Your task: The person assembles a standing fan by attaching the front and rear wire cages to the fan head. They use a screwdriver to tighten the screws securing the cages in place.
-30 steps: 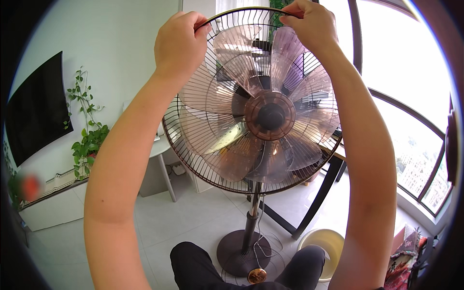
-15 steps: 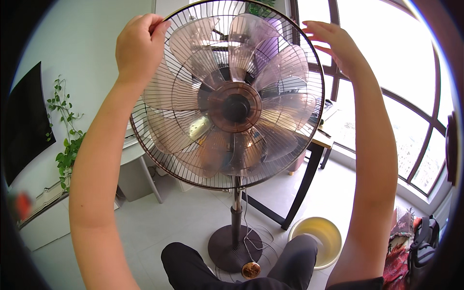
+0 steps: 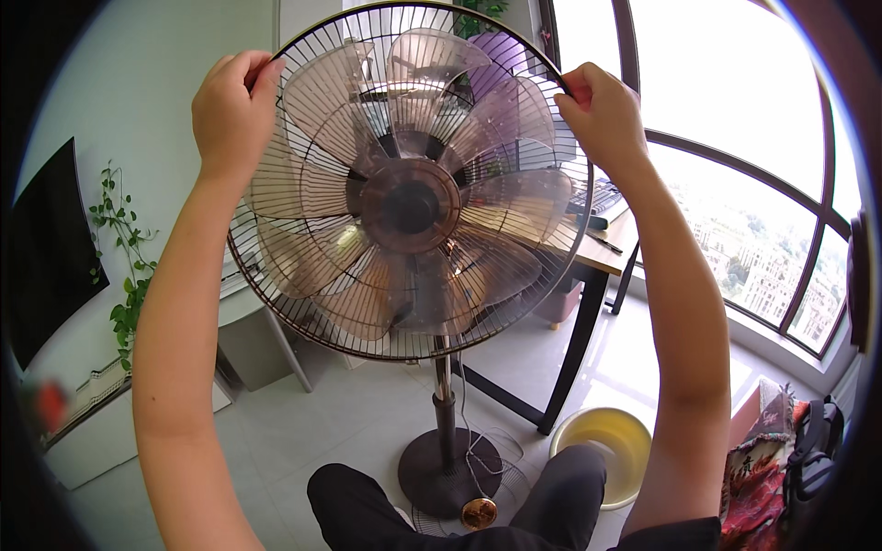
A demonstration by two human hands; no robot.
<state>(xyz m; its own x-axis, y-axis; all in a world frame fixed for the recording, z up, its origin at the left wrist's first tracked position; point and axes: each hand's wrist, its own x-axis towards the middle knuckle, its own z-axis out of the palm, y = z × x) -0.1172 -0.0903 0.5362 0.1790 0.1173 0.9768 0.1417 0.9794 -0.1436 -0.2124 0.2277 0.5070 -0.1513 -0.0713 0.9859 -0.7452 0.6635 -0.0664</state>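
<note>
A standing fan (image 3: 411,206) with translucent brownish blades and a dark hub faces me. Its round wire guard (image 3: 303,321) rings the blades. At the guard's upper left rim, my left hand (image 3: 234,115) is closed, thumb and fingers pinching the edge. My right hand (image 3: 602,115) pinches the rim at the upper right. Below, the fan's pole (image 3: 446,422) stands upright on a round dark base (image 3: 427,477). A round gold-coloured badge (image 3: 479,514) lies low between my knees, with thin wire rings about it, partly hidden by my legs.
A yellow basin (image 3: 629,450) sits on the floor by my right knee. Behind the fan stands a desk (image 3: 602,253) with dark legs. A dark bag (image 3: 813,459) and patterned cloth (image 3: 758,487) are at the right. Leafy vines (image 3: 129,303) hang by a screen (image 3: 60,257) at left.
My right hand has come in from beside the fan with fingers spread and closed on the rim. The fan's head and my left hand have shifted left in view.
</note>
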